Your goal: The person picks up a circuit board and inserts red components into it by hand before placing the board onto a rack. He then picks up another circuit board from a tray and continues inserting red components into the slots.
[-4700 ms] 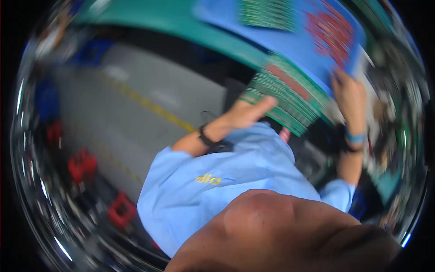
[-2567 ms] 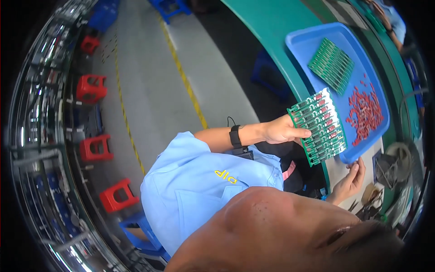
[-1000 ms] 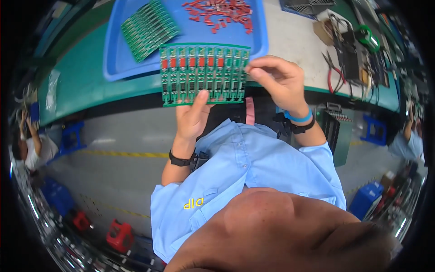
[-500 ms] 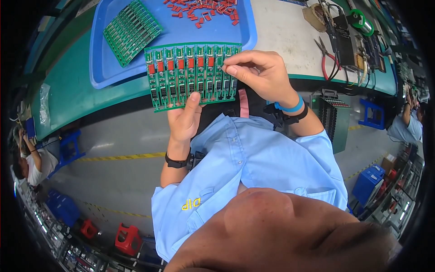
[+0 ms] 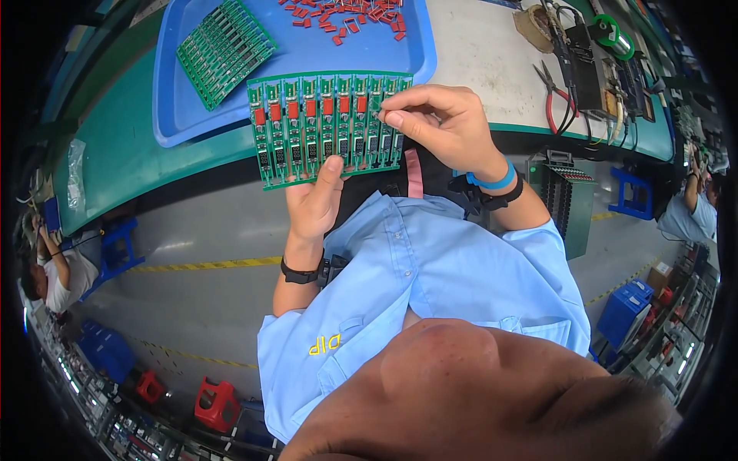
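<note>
Co-worker, far left: seated beside the far end of the tabletop, arms raised; the work is too small to make out.
Plastic bag: clear, lying on the green surface of the tabletop, near its left end.
Blue tray: on the tabletop, beyond the held work; only its near part is within view.
Board stack: green circuit boards, lying slantwise in the left part of the tray.
Left hand: clamped on the lower edge of the circuit panel, thumb on the face, fingers behind; black band at the wrist.
Circuit panel: green, in narrow strips, held in front of the tray's near edge, face to the viewer; red blocks sit in a row from the left end to past the middle.
Red parts: loose heap in the tray, right of the stack.
Right hand: thumb and forefinger close together at the panel's right portion; cannot tell whether a part is between them. Blue and black bands at the wrist.
Pliers: red-handled, on the pale section of the tabletop.
Wire spool: green-flanged, beyond the pliers.
</note>
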Tool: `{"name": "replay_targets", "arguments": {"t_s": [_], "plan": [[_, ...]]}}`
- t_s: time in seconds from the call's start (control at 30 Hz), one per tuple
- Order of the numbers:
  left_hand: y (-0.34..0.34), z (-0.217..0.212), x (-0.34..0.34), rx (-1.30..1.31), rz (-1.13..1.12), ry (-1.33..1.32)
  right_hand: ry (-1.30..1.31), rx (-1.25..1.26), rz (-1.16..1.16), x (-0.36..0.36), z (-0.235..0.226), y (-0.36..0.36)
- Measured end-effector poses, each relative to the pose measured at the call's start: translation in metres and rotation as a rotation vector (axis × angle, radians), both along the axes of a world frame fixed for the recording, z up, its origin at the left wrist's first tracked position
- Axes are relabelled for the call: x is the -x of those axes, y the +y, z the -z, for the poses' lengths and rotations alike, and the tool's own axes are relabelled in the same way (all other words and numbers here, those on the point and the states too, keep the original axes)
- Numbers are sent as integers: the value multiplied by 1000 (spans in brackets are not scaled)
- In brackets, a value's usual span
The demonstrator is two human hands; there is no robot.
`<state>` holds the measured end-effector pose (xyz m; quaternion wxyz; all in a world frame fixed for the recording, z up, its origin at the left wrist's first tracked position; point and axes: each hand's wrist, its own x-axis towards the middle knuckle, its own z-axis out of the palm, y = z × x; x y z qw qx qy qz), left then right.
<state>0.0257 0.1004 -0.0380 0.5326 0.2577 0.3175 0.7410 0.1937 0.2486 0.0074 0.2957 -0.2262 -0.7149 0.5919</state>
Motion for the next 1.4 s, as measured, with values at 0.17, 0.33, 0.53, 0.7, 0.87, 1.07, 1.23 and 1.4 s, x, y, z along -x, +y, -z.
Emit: {"name": "replay_targets", "arguments": {"t_s": [0.17, 0.33, 0.53, 0.7, 0.87, 1.07, 1.23, 1.4], "plan": [[-1, -4, -2, -12, -4, 13, -1, 1, 21, 0, 0, -1], [0, -5, -4, -25, -17, 36, -7, -4, 26, 0, 0, -1], [-3, 2, 0, 13, -45, 161, -34, 22, 46, 1, -5, -1], [-7, 9, 2, 43, -31, 212, -181, -196, 80, 9, -18, -2], [-6, 0, 4, 35, -5, 11, -154, -538, 91, 27, -17, -1], [-10, 2, 6, 39, -42, -14, -176, -527, 13, 37, -24, 6], [-12, 7, 6, 45, -46, -32, -220, -530, 10, 40, -21, 11], [-14, 10, 8, 48, -68, -34, -247, -663, 159, 35, -32, 33]]}}
